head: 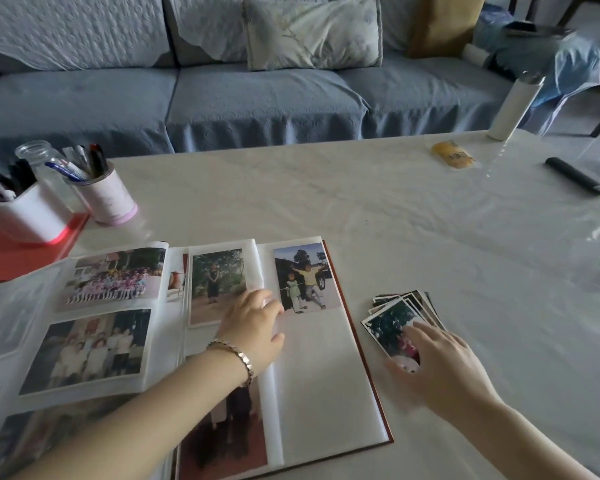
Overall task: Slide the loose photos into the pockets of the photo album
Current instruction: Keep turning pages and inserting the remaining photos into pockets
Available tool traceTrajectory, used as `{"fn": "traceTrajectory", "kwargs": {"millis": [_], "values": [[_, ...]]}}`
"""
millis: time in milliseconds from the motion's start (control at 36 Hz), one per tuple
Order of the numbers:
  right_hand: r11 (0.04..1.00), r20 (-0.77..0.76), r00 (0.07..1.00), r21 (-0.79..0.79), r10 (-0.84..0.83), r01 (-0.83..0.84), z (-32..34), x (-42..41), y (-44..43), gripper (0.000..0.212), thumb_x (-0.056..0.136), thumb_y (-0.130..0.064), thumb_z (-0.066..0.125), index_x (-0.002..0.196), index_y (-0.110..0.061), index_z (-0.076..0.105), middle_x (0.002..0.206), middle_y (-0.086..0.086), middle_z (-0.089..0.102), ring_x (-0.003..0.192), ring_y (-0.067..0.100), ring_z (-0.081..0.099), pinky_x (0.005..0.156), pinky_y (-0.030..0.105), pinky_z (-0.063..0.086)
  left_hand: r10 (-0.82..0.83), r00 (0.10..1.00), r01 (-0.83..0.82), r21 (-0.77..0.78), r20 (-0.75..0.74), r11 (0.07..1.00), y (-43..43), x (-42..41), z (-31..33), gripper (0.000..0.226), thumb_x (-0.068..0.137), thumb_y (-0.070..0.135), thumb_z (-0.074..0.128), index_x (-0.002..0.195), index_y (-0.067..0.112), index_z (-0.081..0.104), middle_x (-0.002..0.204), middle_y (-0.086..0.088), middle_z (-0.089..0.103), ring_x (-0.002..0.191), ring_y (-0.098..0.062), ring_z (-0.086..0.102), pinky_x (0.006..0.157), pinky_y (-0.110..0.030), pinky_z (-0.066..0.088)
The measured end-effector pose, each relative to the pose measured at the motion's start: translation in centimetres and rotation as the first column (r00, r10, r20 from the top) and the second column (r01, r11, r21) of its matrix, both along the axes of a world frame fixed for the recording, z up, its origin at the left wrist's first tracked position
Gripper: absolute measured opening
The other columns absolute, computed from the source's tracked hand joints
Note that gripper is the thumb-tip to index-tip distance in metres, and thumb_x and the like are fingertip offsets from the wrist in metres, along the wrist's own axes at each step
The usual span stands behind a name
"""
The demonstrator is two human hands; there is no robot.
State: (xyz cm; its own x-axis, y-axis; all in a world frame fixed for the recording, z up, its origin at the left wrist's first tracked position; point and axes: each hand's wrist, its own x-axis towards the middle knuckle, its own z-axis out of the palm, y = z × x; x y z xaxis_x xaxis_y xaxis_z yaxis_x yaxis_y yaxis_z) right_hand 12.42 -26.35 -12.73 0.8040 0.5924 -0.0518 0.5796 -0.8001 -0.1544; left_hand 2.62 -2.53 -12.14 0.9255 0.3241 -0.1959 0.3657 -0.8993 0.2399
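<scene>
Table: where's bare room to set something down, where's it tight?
Free: the table middle between album, pen cups and yellow packet; right of the photo stack, below the black remote. Tight: the left corner around the pen cups, and the narrow gap between album and stack, beside the right hand.

Blue quilted sofa [257,98], red-edged album [361,358]

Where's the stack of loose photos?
Head view: the stack of loose photos lies on the table, right of the photo album, touched by the right hand.
</scene>
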Motion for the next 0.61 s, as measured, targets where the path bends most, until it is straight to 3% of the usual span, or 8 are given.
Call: {"fn": "traceTrajectory", "kwargs": {"millis": [83,139,194,250,361,500,556,611], "values": [[0.997,0.117,0.991,0.02,0.071,-0.074,-2.0,-0.3,-0.8,0.041,0.044,-0.034,0.09,0.073,-0.011,0.072,0.078,-0.003,0.072,0.07,0.016,0.07,0.067,0.028,0.056,0.013,1.0,-0.011,-0.051,0.021,0.999,0.0,-1.4,0.0,0.036,0.094,0.032,0.047,0.129,0.023,0.046,0.151,0.006,0.02,0.141,-0.011,0.013,0.114,-0.026,0.009],[0.991,0.169,0.98,0.065,0.102,-0.115,-2.1,-0.9,-0.5,0.016,0.059,-0.025,0.077,0.063,-0.013,0.068,0.069,-0.002,0.07,0.063,0.015,0.068,0.063,0.025,0.055,0.025,0.999,-0.022,-0.066,0.034,0.998,0.1,-2.1,0.1,0.034,0.094,0.034,0.048,0.127,0.024,0.047,0.152,0.008,0.018,0.141,-0.011,0.014,0.113,-0.026,0.01],[0.984,0.17,0.978,0.111,0.12,-0.14,-1.7,-1.2,-0.5,0.019,0.072,-0.02,0.054,0.053,-0.02,0.053,0.056,-0.003,0.063,0.052,0.013,0.062,0.052,0.02,0.047,0.04,0.998,-0.035,-0.099,0.042,0.995,0.2,-2.5,0.2,0.032,0.094,0.033,0.049,0.125,0.024,0.049,0.152,0.009,0.017,0.14,-0.012,0.015,0.112,-0.026,0.014],[0.991,0.138,0.986,0.08,0.096,-0.108,-1.0,-1.2,-0.3,0.026,0.083,-0.015,0.048,0.059,-0.021,0.04,0.058,-0.004,0.058,0.055,0.016,0.057,0.049,0.024,0.035,0.048,0.998,-0.042,-0.133,0.041,0.99,0.2,-2.8,0.3,0.032,0.093,0.032,0.05,0.124,0.025,0.05,0.152,0.009,0.017,0.14,-0.011,0.017,0.112,-0.025,0.016],[0.998,-0.071,0.997,-0.037,0.038,-0.041,-0.5,-0.6,-0.7,0.026,0.096,-0.026,0.036,0.088,-0.018,0.059,0.087,-0.003,0.066,0.082,0.021,0.06,0.069,0.032,0.045,0.067,0.996,-0.057,-0.164,0.052,0.985,0.1,-3.0,0.4,0.032,0.092,0.029,0.052,0.124,0.023,0.051,0.152,0.007,0.021,0.14,-0.011,0.019,0.11,-0.023,0.018],[0.997,0.02,0.998,-0.049,-0.054,0.055,1.0,-0.3,-0.7,0.014,0.094,-0.019,0.046,0.087,-0.018,0.058,0.061,-0.006,0.056,0.061,0.023,0.056,0.056,0.032,0.044,0.137,0.986,-0.113,-0.216,0.097,0.97,-0.7,-3.1,0.9,0.026,0.092,0.023,0.054,0.118,0.019,0.056,0.146,0.006,0.031,0.128,-0.017,0.04,0.102,-0.021,0.029],[0.991,0.15,0.984,0.105,-0.101,0.085,1.8,-0.4,-0.4,0.014,0.085,-0.006,0.062,0.073,-0.013,0.058,0.044,-0.009,0.037,0.043,0.025,0.04,0.043,0.027,0.031,0.188,0.969,-0.141,-0.269,0.159,0.953,-1.3,-3.2,1.4,0.021,0.091,0.02,0.055,0.112,0.017,0.059,0.138,0.007,0.04,0.112,-0.02,0.053,0.088,-0.013,0.034],[0.947,0.291,0.943,0.314,-0.161,0.065,2.4,-0.8,-0.1,0.018,0.071,0.006,0.074,0.068,-0.009,0.065,0.041,-0.002,0.045,0.036,0.026,0.042,0.04,0.022,0.029,0.25,0.936,-0.147,-0.371,0.246,0.917,-2.0,-3.2,2.0,0.015,0.09,0.02,0.058,0.105,0.02,0.061,0.124,0.01,0.05,0.104,-0.01,0.054,0.081,-0.007,0.031]]}}
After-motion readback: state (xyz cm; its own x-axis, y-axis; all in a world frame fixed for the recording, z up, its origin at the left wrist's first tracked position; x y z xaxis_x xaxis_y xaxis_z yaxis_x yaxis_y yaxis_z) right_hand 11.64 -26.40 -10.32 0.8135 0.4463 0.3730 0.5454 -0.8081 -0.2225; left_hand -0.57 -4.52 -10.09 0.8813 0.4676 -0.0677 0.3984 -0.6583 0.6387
